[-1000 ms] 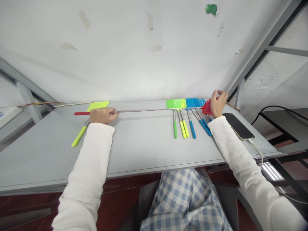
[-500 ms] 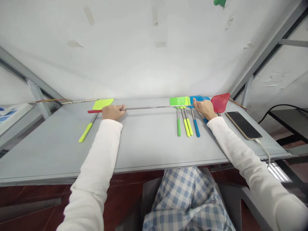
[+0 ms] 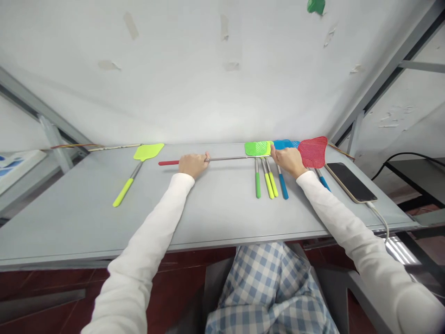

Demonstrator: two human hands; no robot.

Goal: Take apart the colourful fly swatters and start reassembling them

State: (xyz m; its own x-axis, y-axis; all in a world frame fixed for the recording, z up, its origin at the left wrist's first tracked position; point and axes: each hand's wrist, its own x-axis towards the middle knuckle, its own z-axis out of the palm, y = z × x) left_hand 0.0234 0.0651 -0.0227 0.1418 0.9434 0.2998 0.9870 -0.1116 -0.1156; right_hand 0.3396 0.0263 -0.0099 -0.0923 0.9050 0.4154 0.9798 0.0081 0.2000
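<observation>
Both hands grip a red fly swatter (image 3: 313,152), held sideways above the table with its metal rod stretched between them. My left hand (image 3: 193,165) is closed round the rod beside the red handle, which sticks out to the left. My right hand (image 3: 288,160) is closed near the red mesh head, its fingers partly hiding the blue fly swatters (image 3: 283,185) behind. Close by lie a green fly swatter (image 3: 257,184) and yellow-green fly swatters (image 3: 269,185), heads toward the wall. Apart at the left lies another yellow-green fly swatter (image 3: 149,151).
A phone (image 3: 351,182) with a white cable plugged in lies at the right of the grey table (image 3: 215,208). The white wall (image 3: 194,93) rises behind the table's back edge. Metal frame posts (image 3: 55,139) stand at both sides. A white and blue object (image 3: 17,167) is at far left.
My left hand has moved right along with the red handle, and the visible rod between my hands is shorter. My right hand has shifted slightly left; a blue handle now shows at its right.
</observation>
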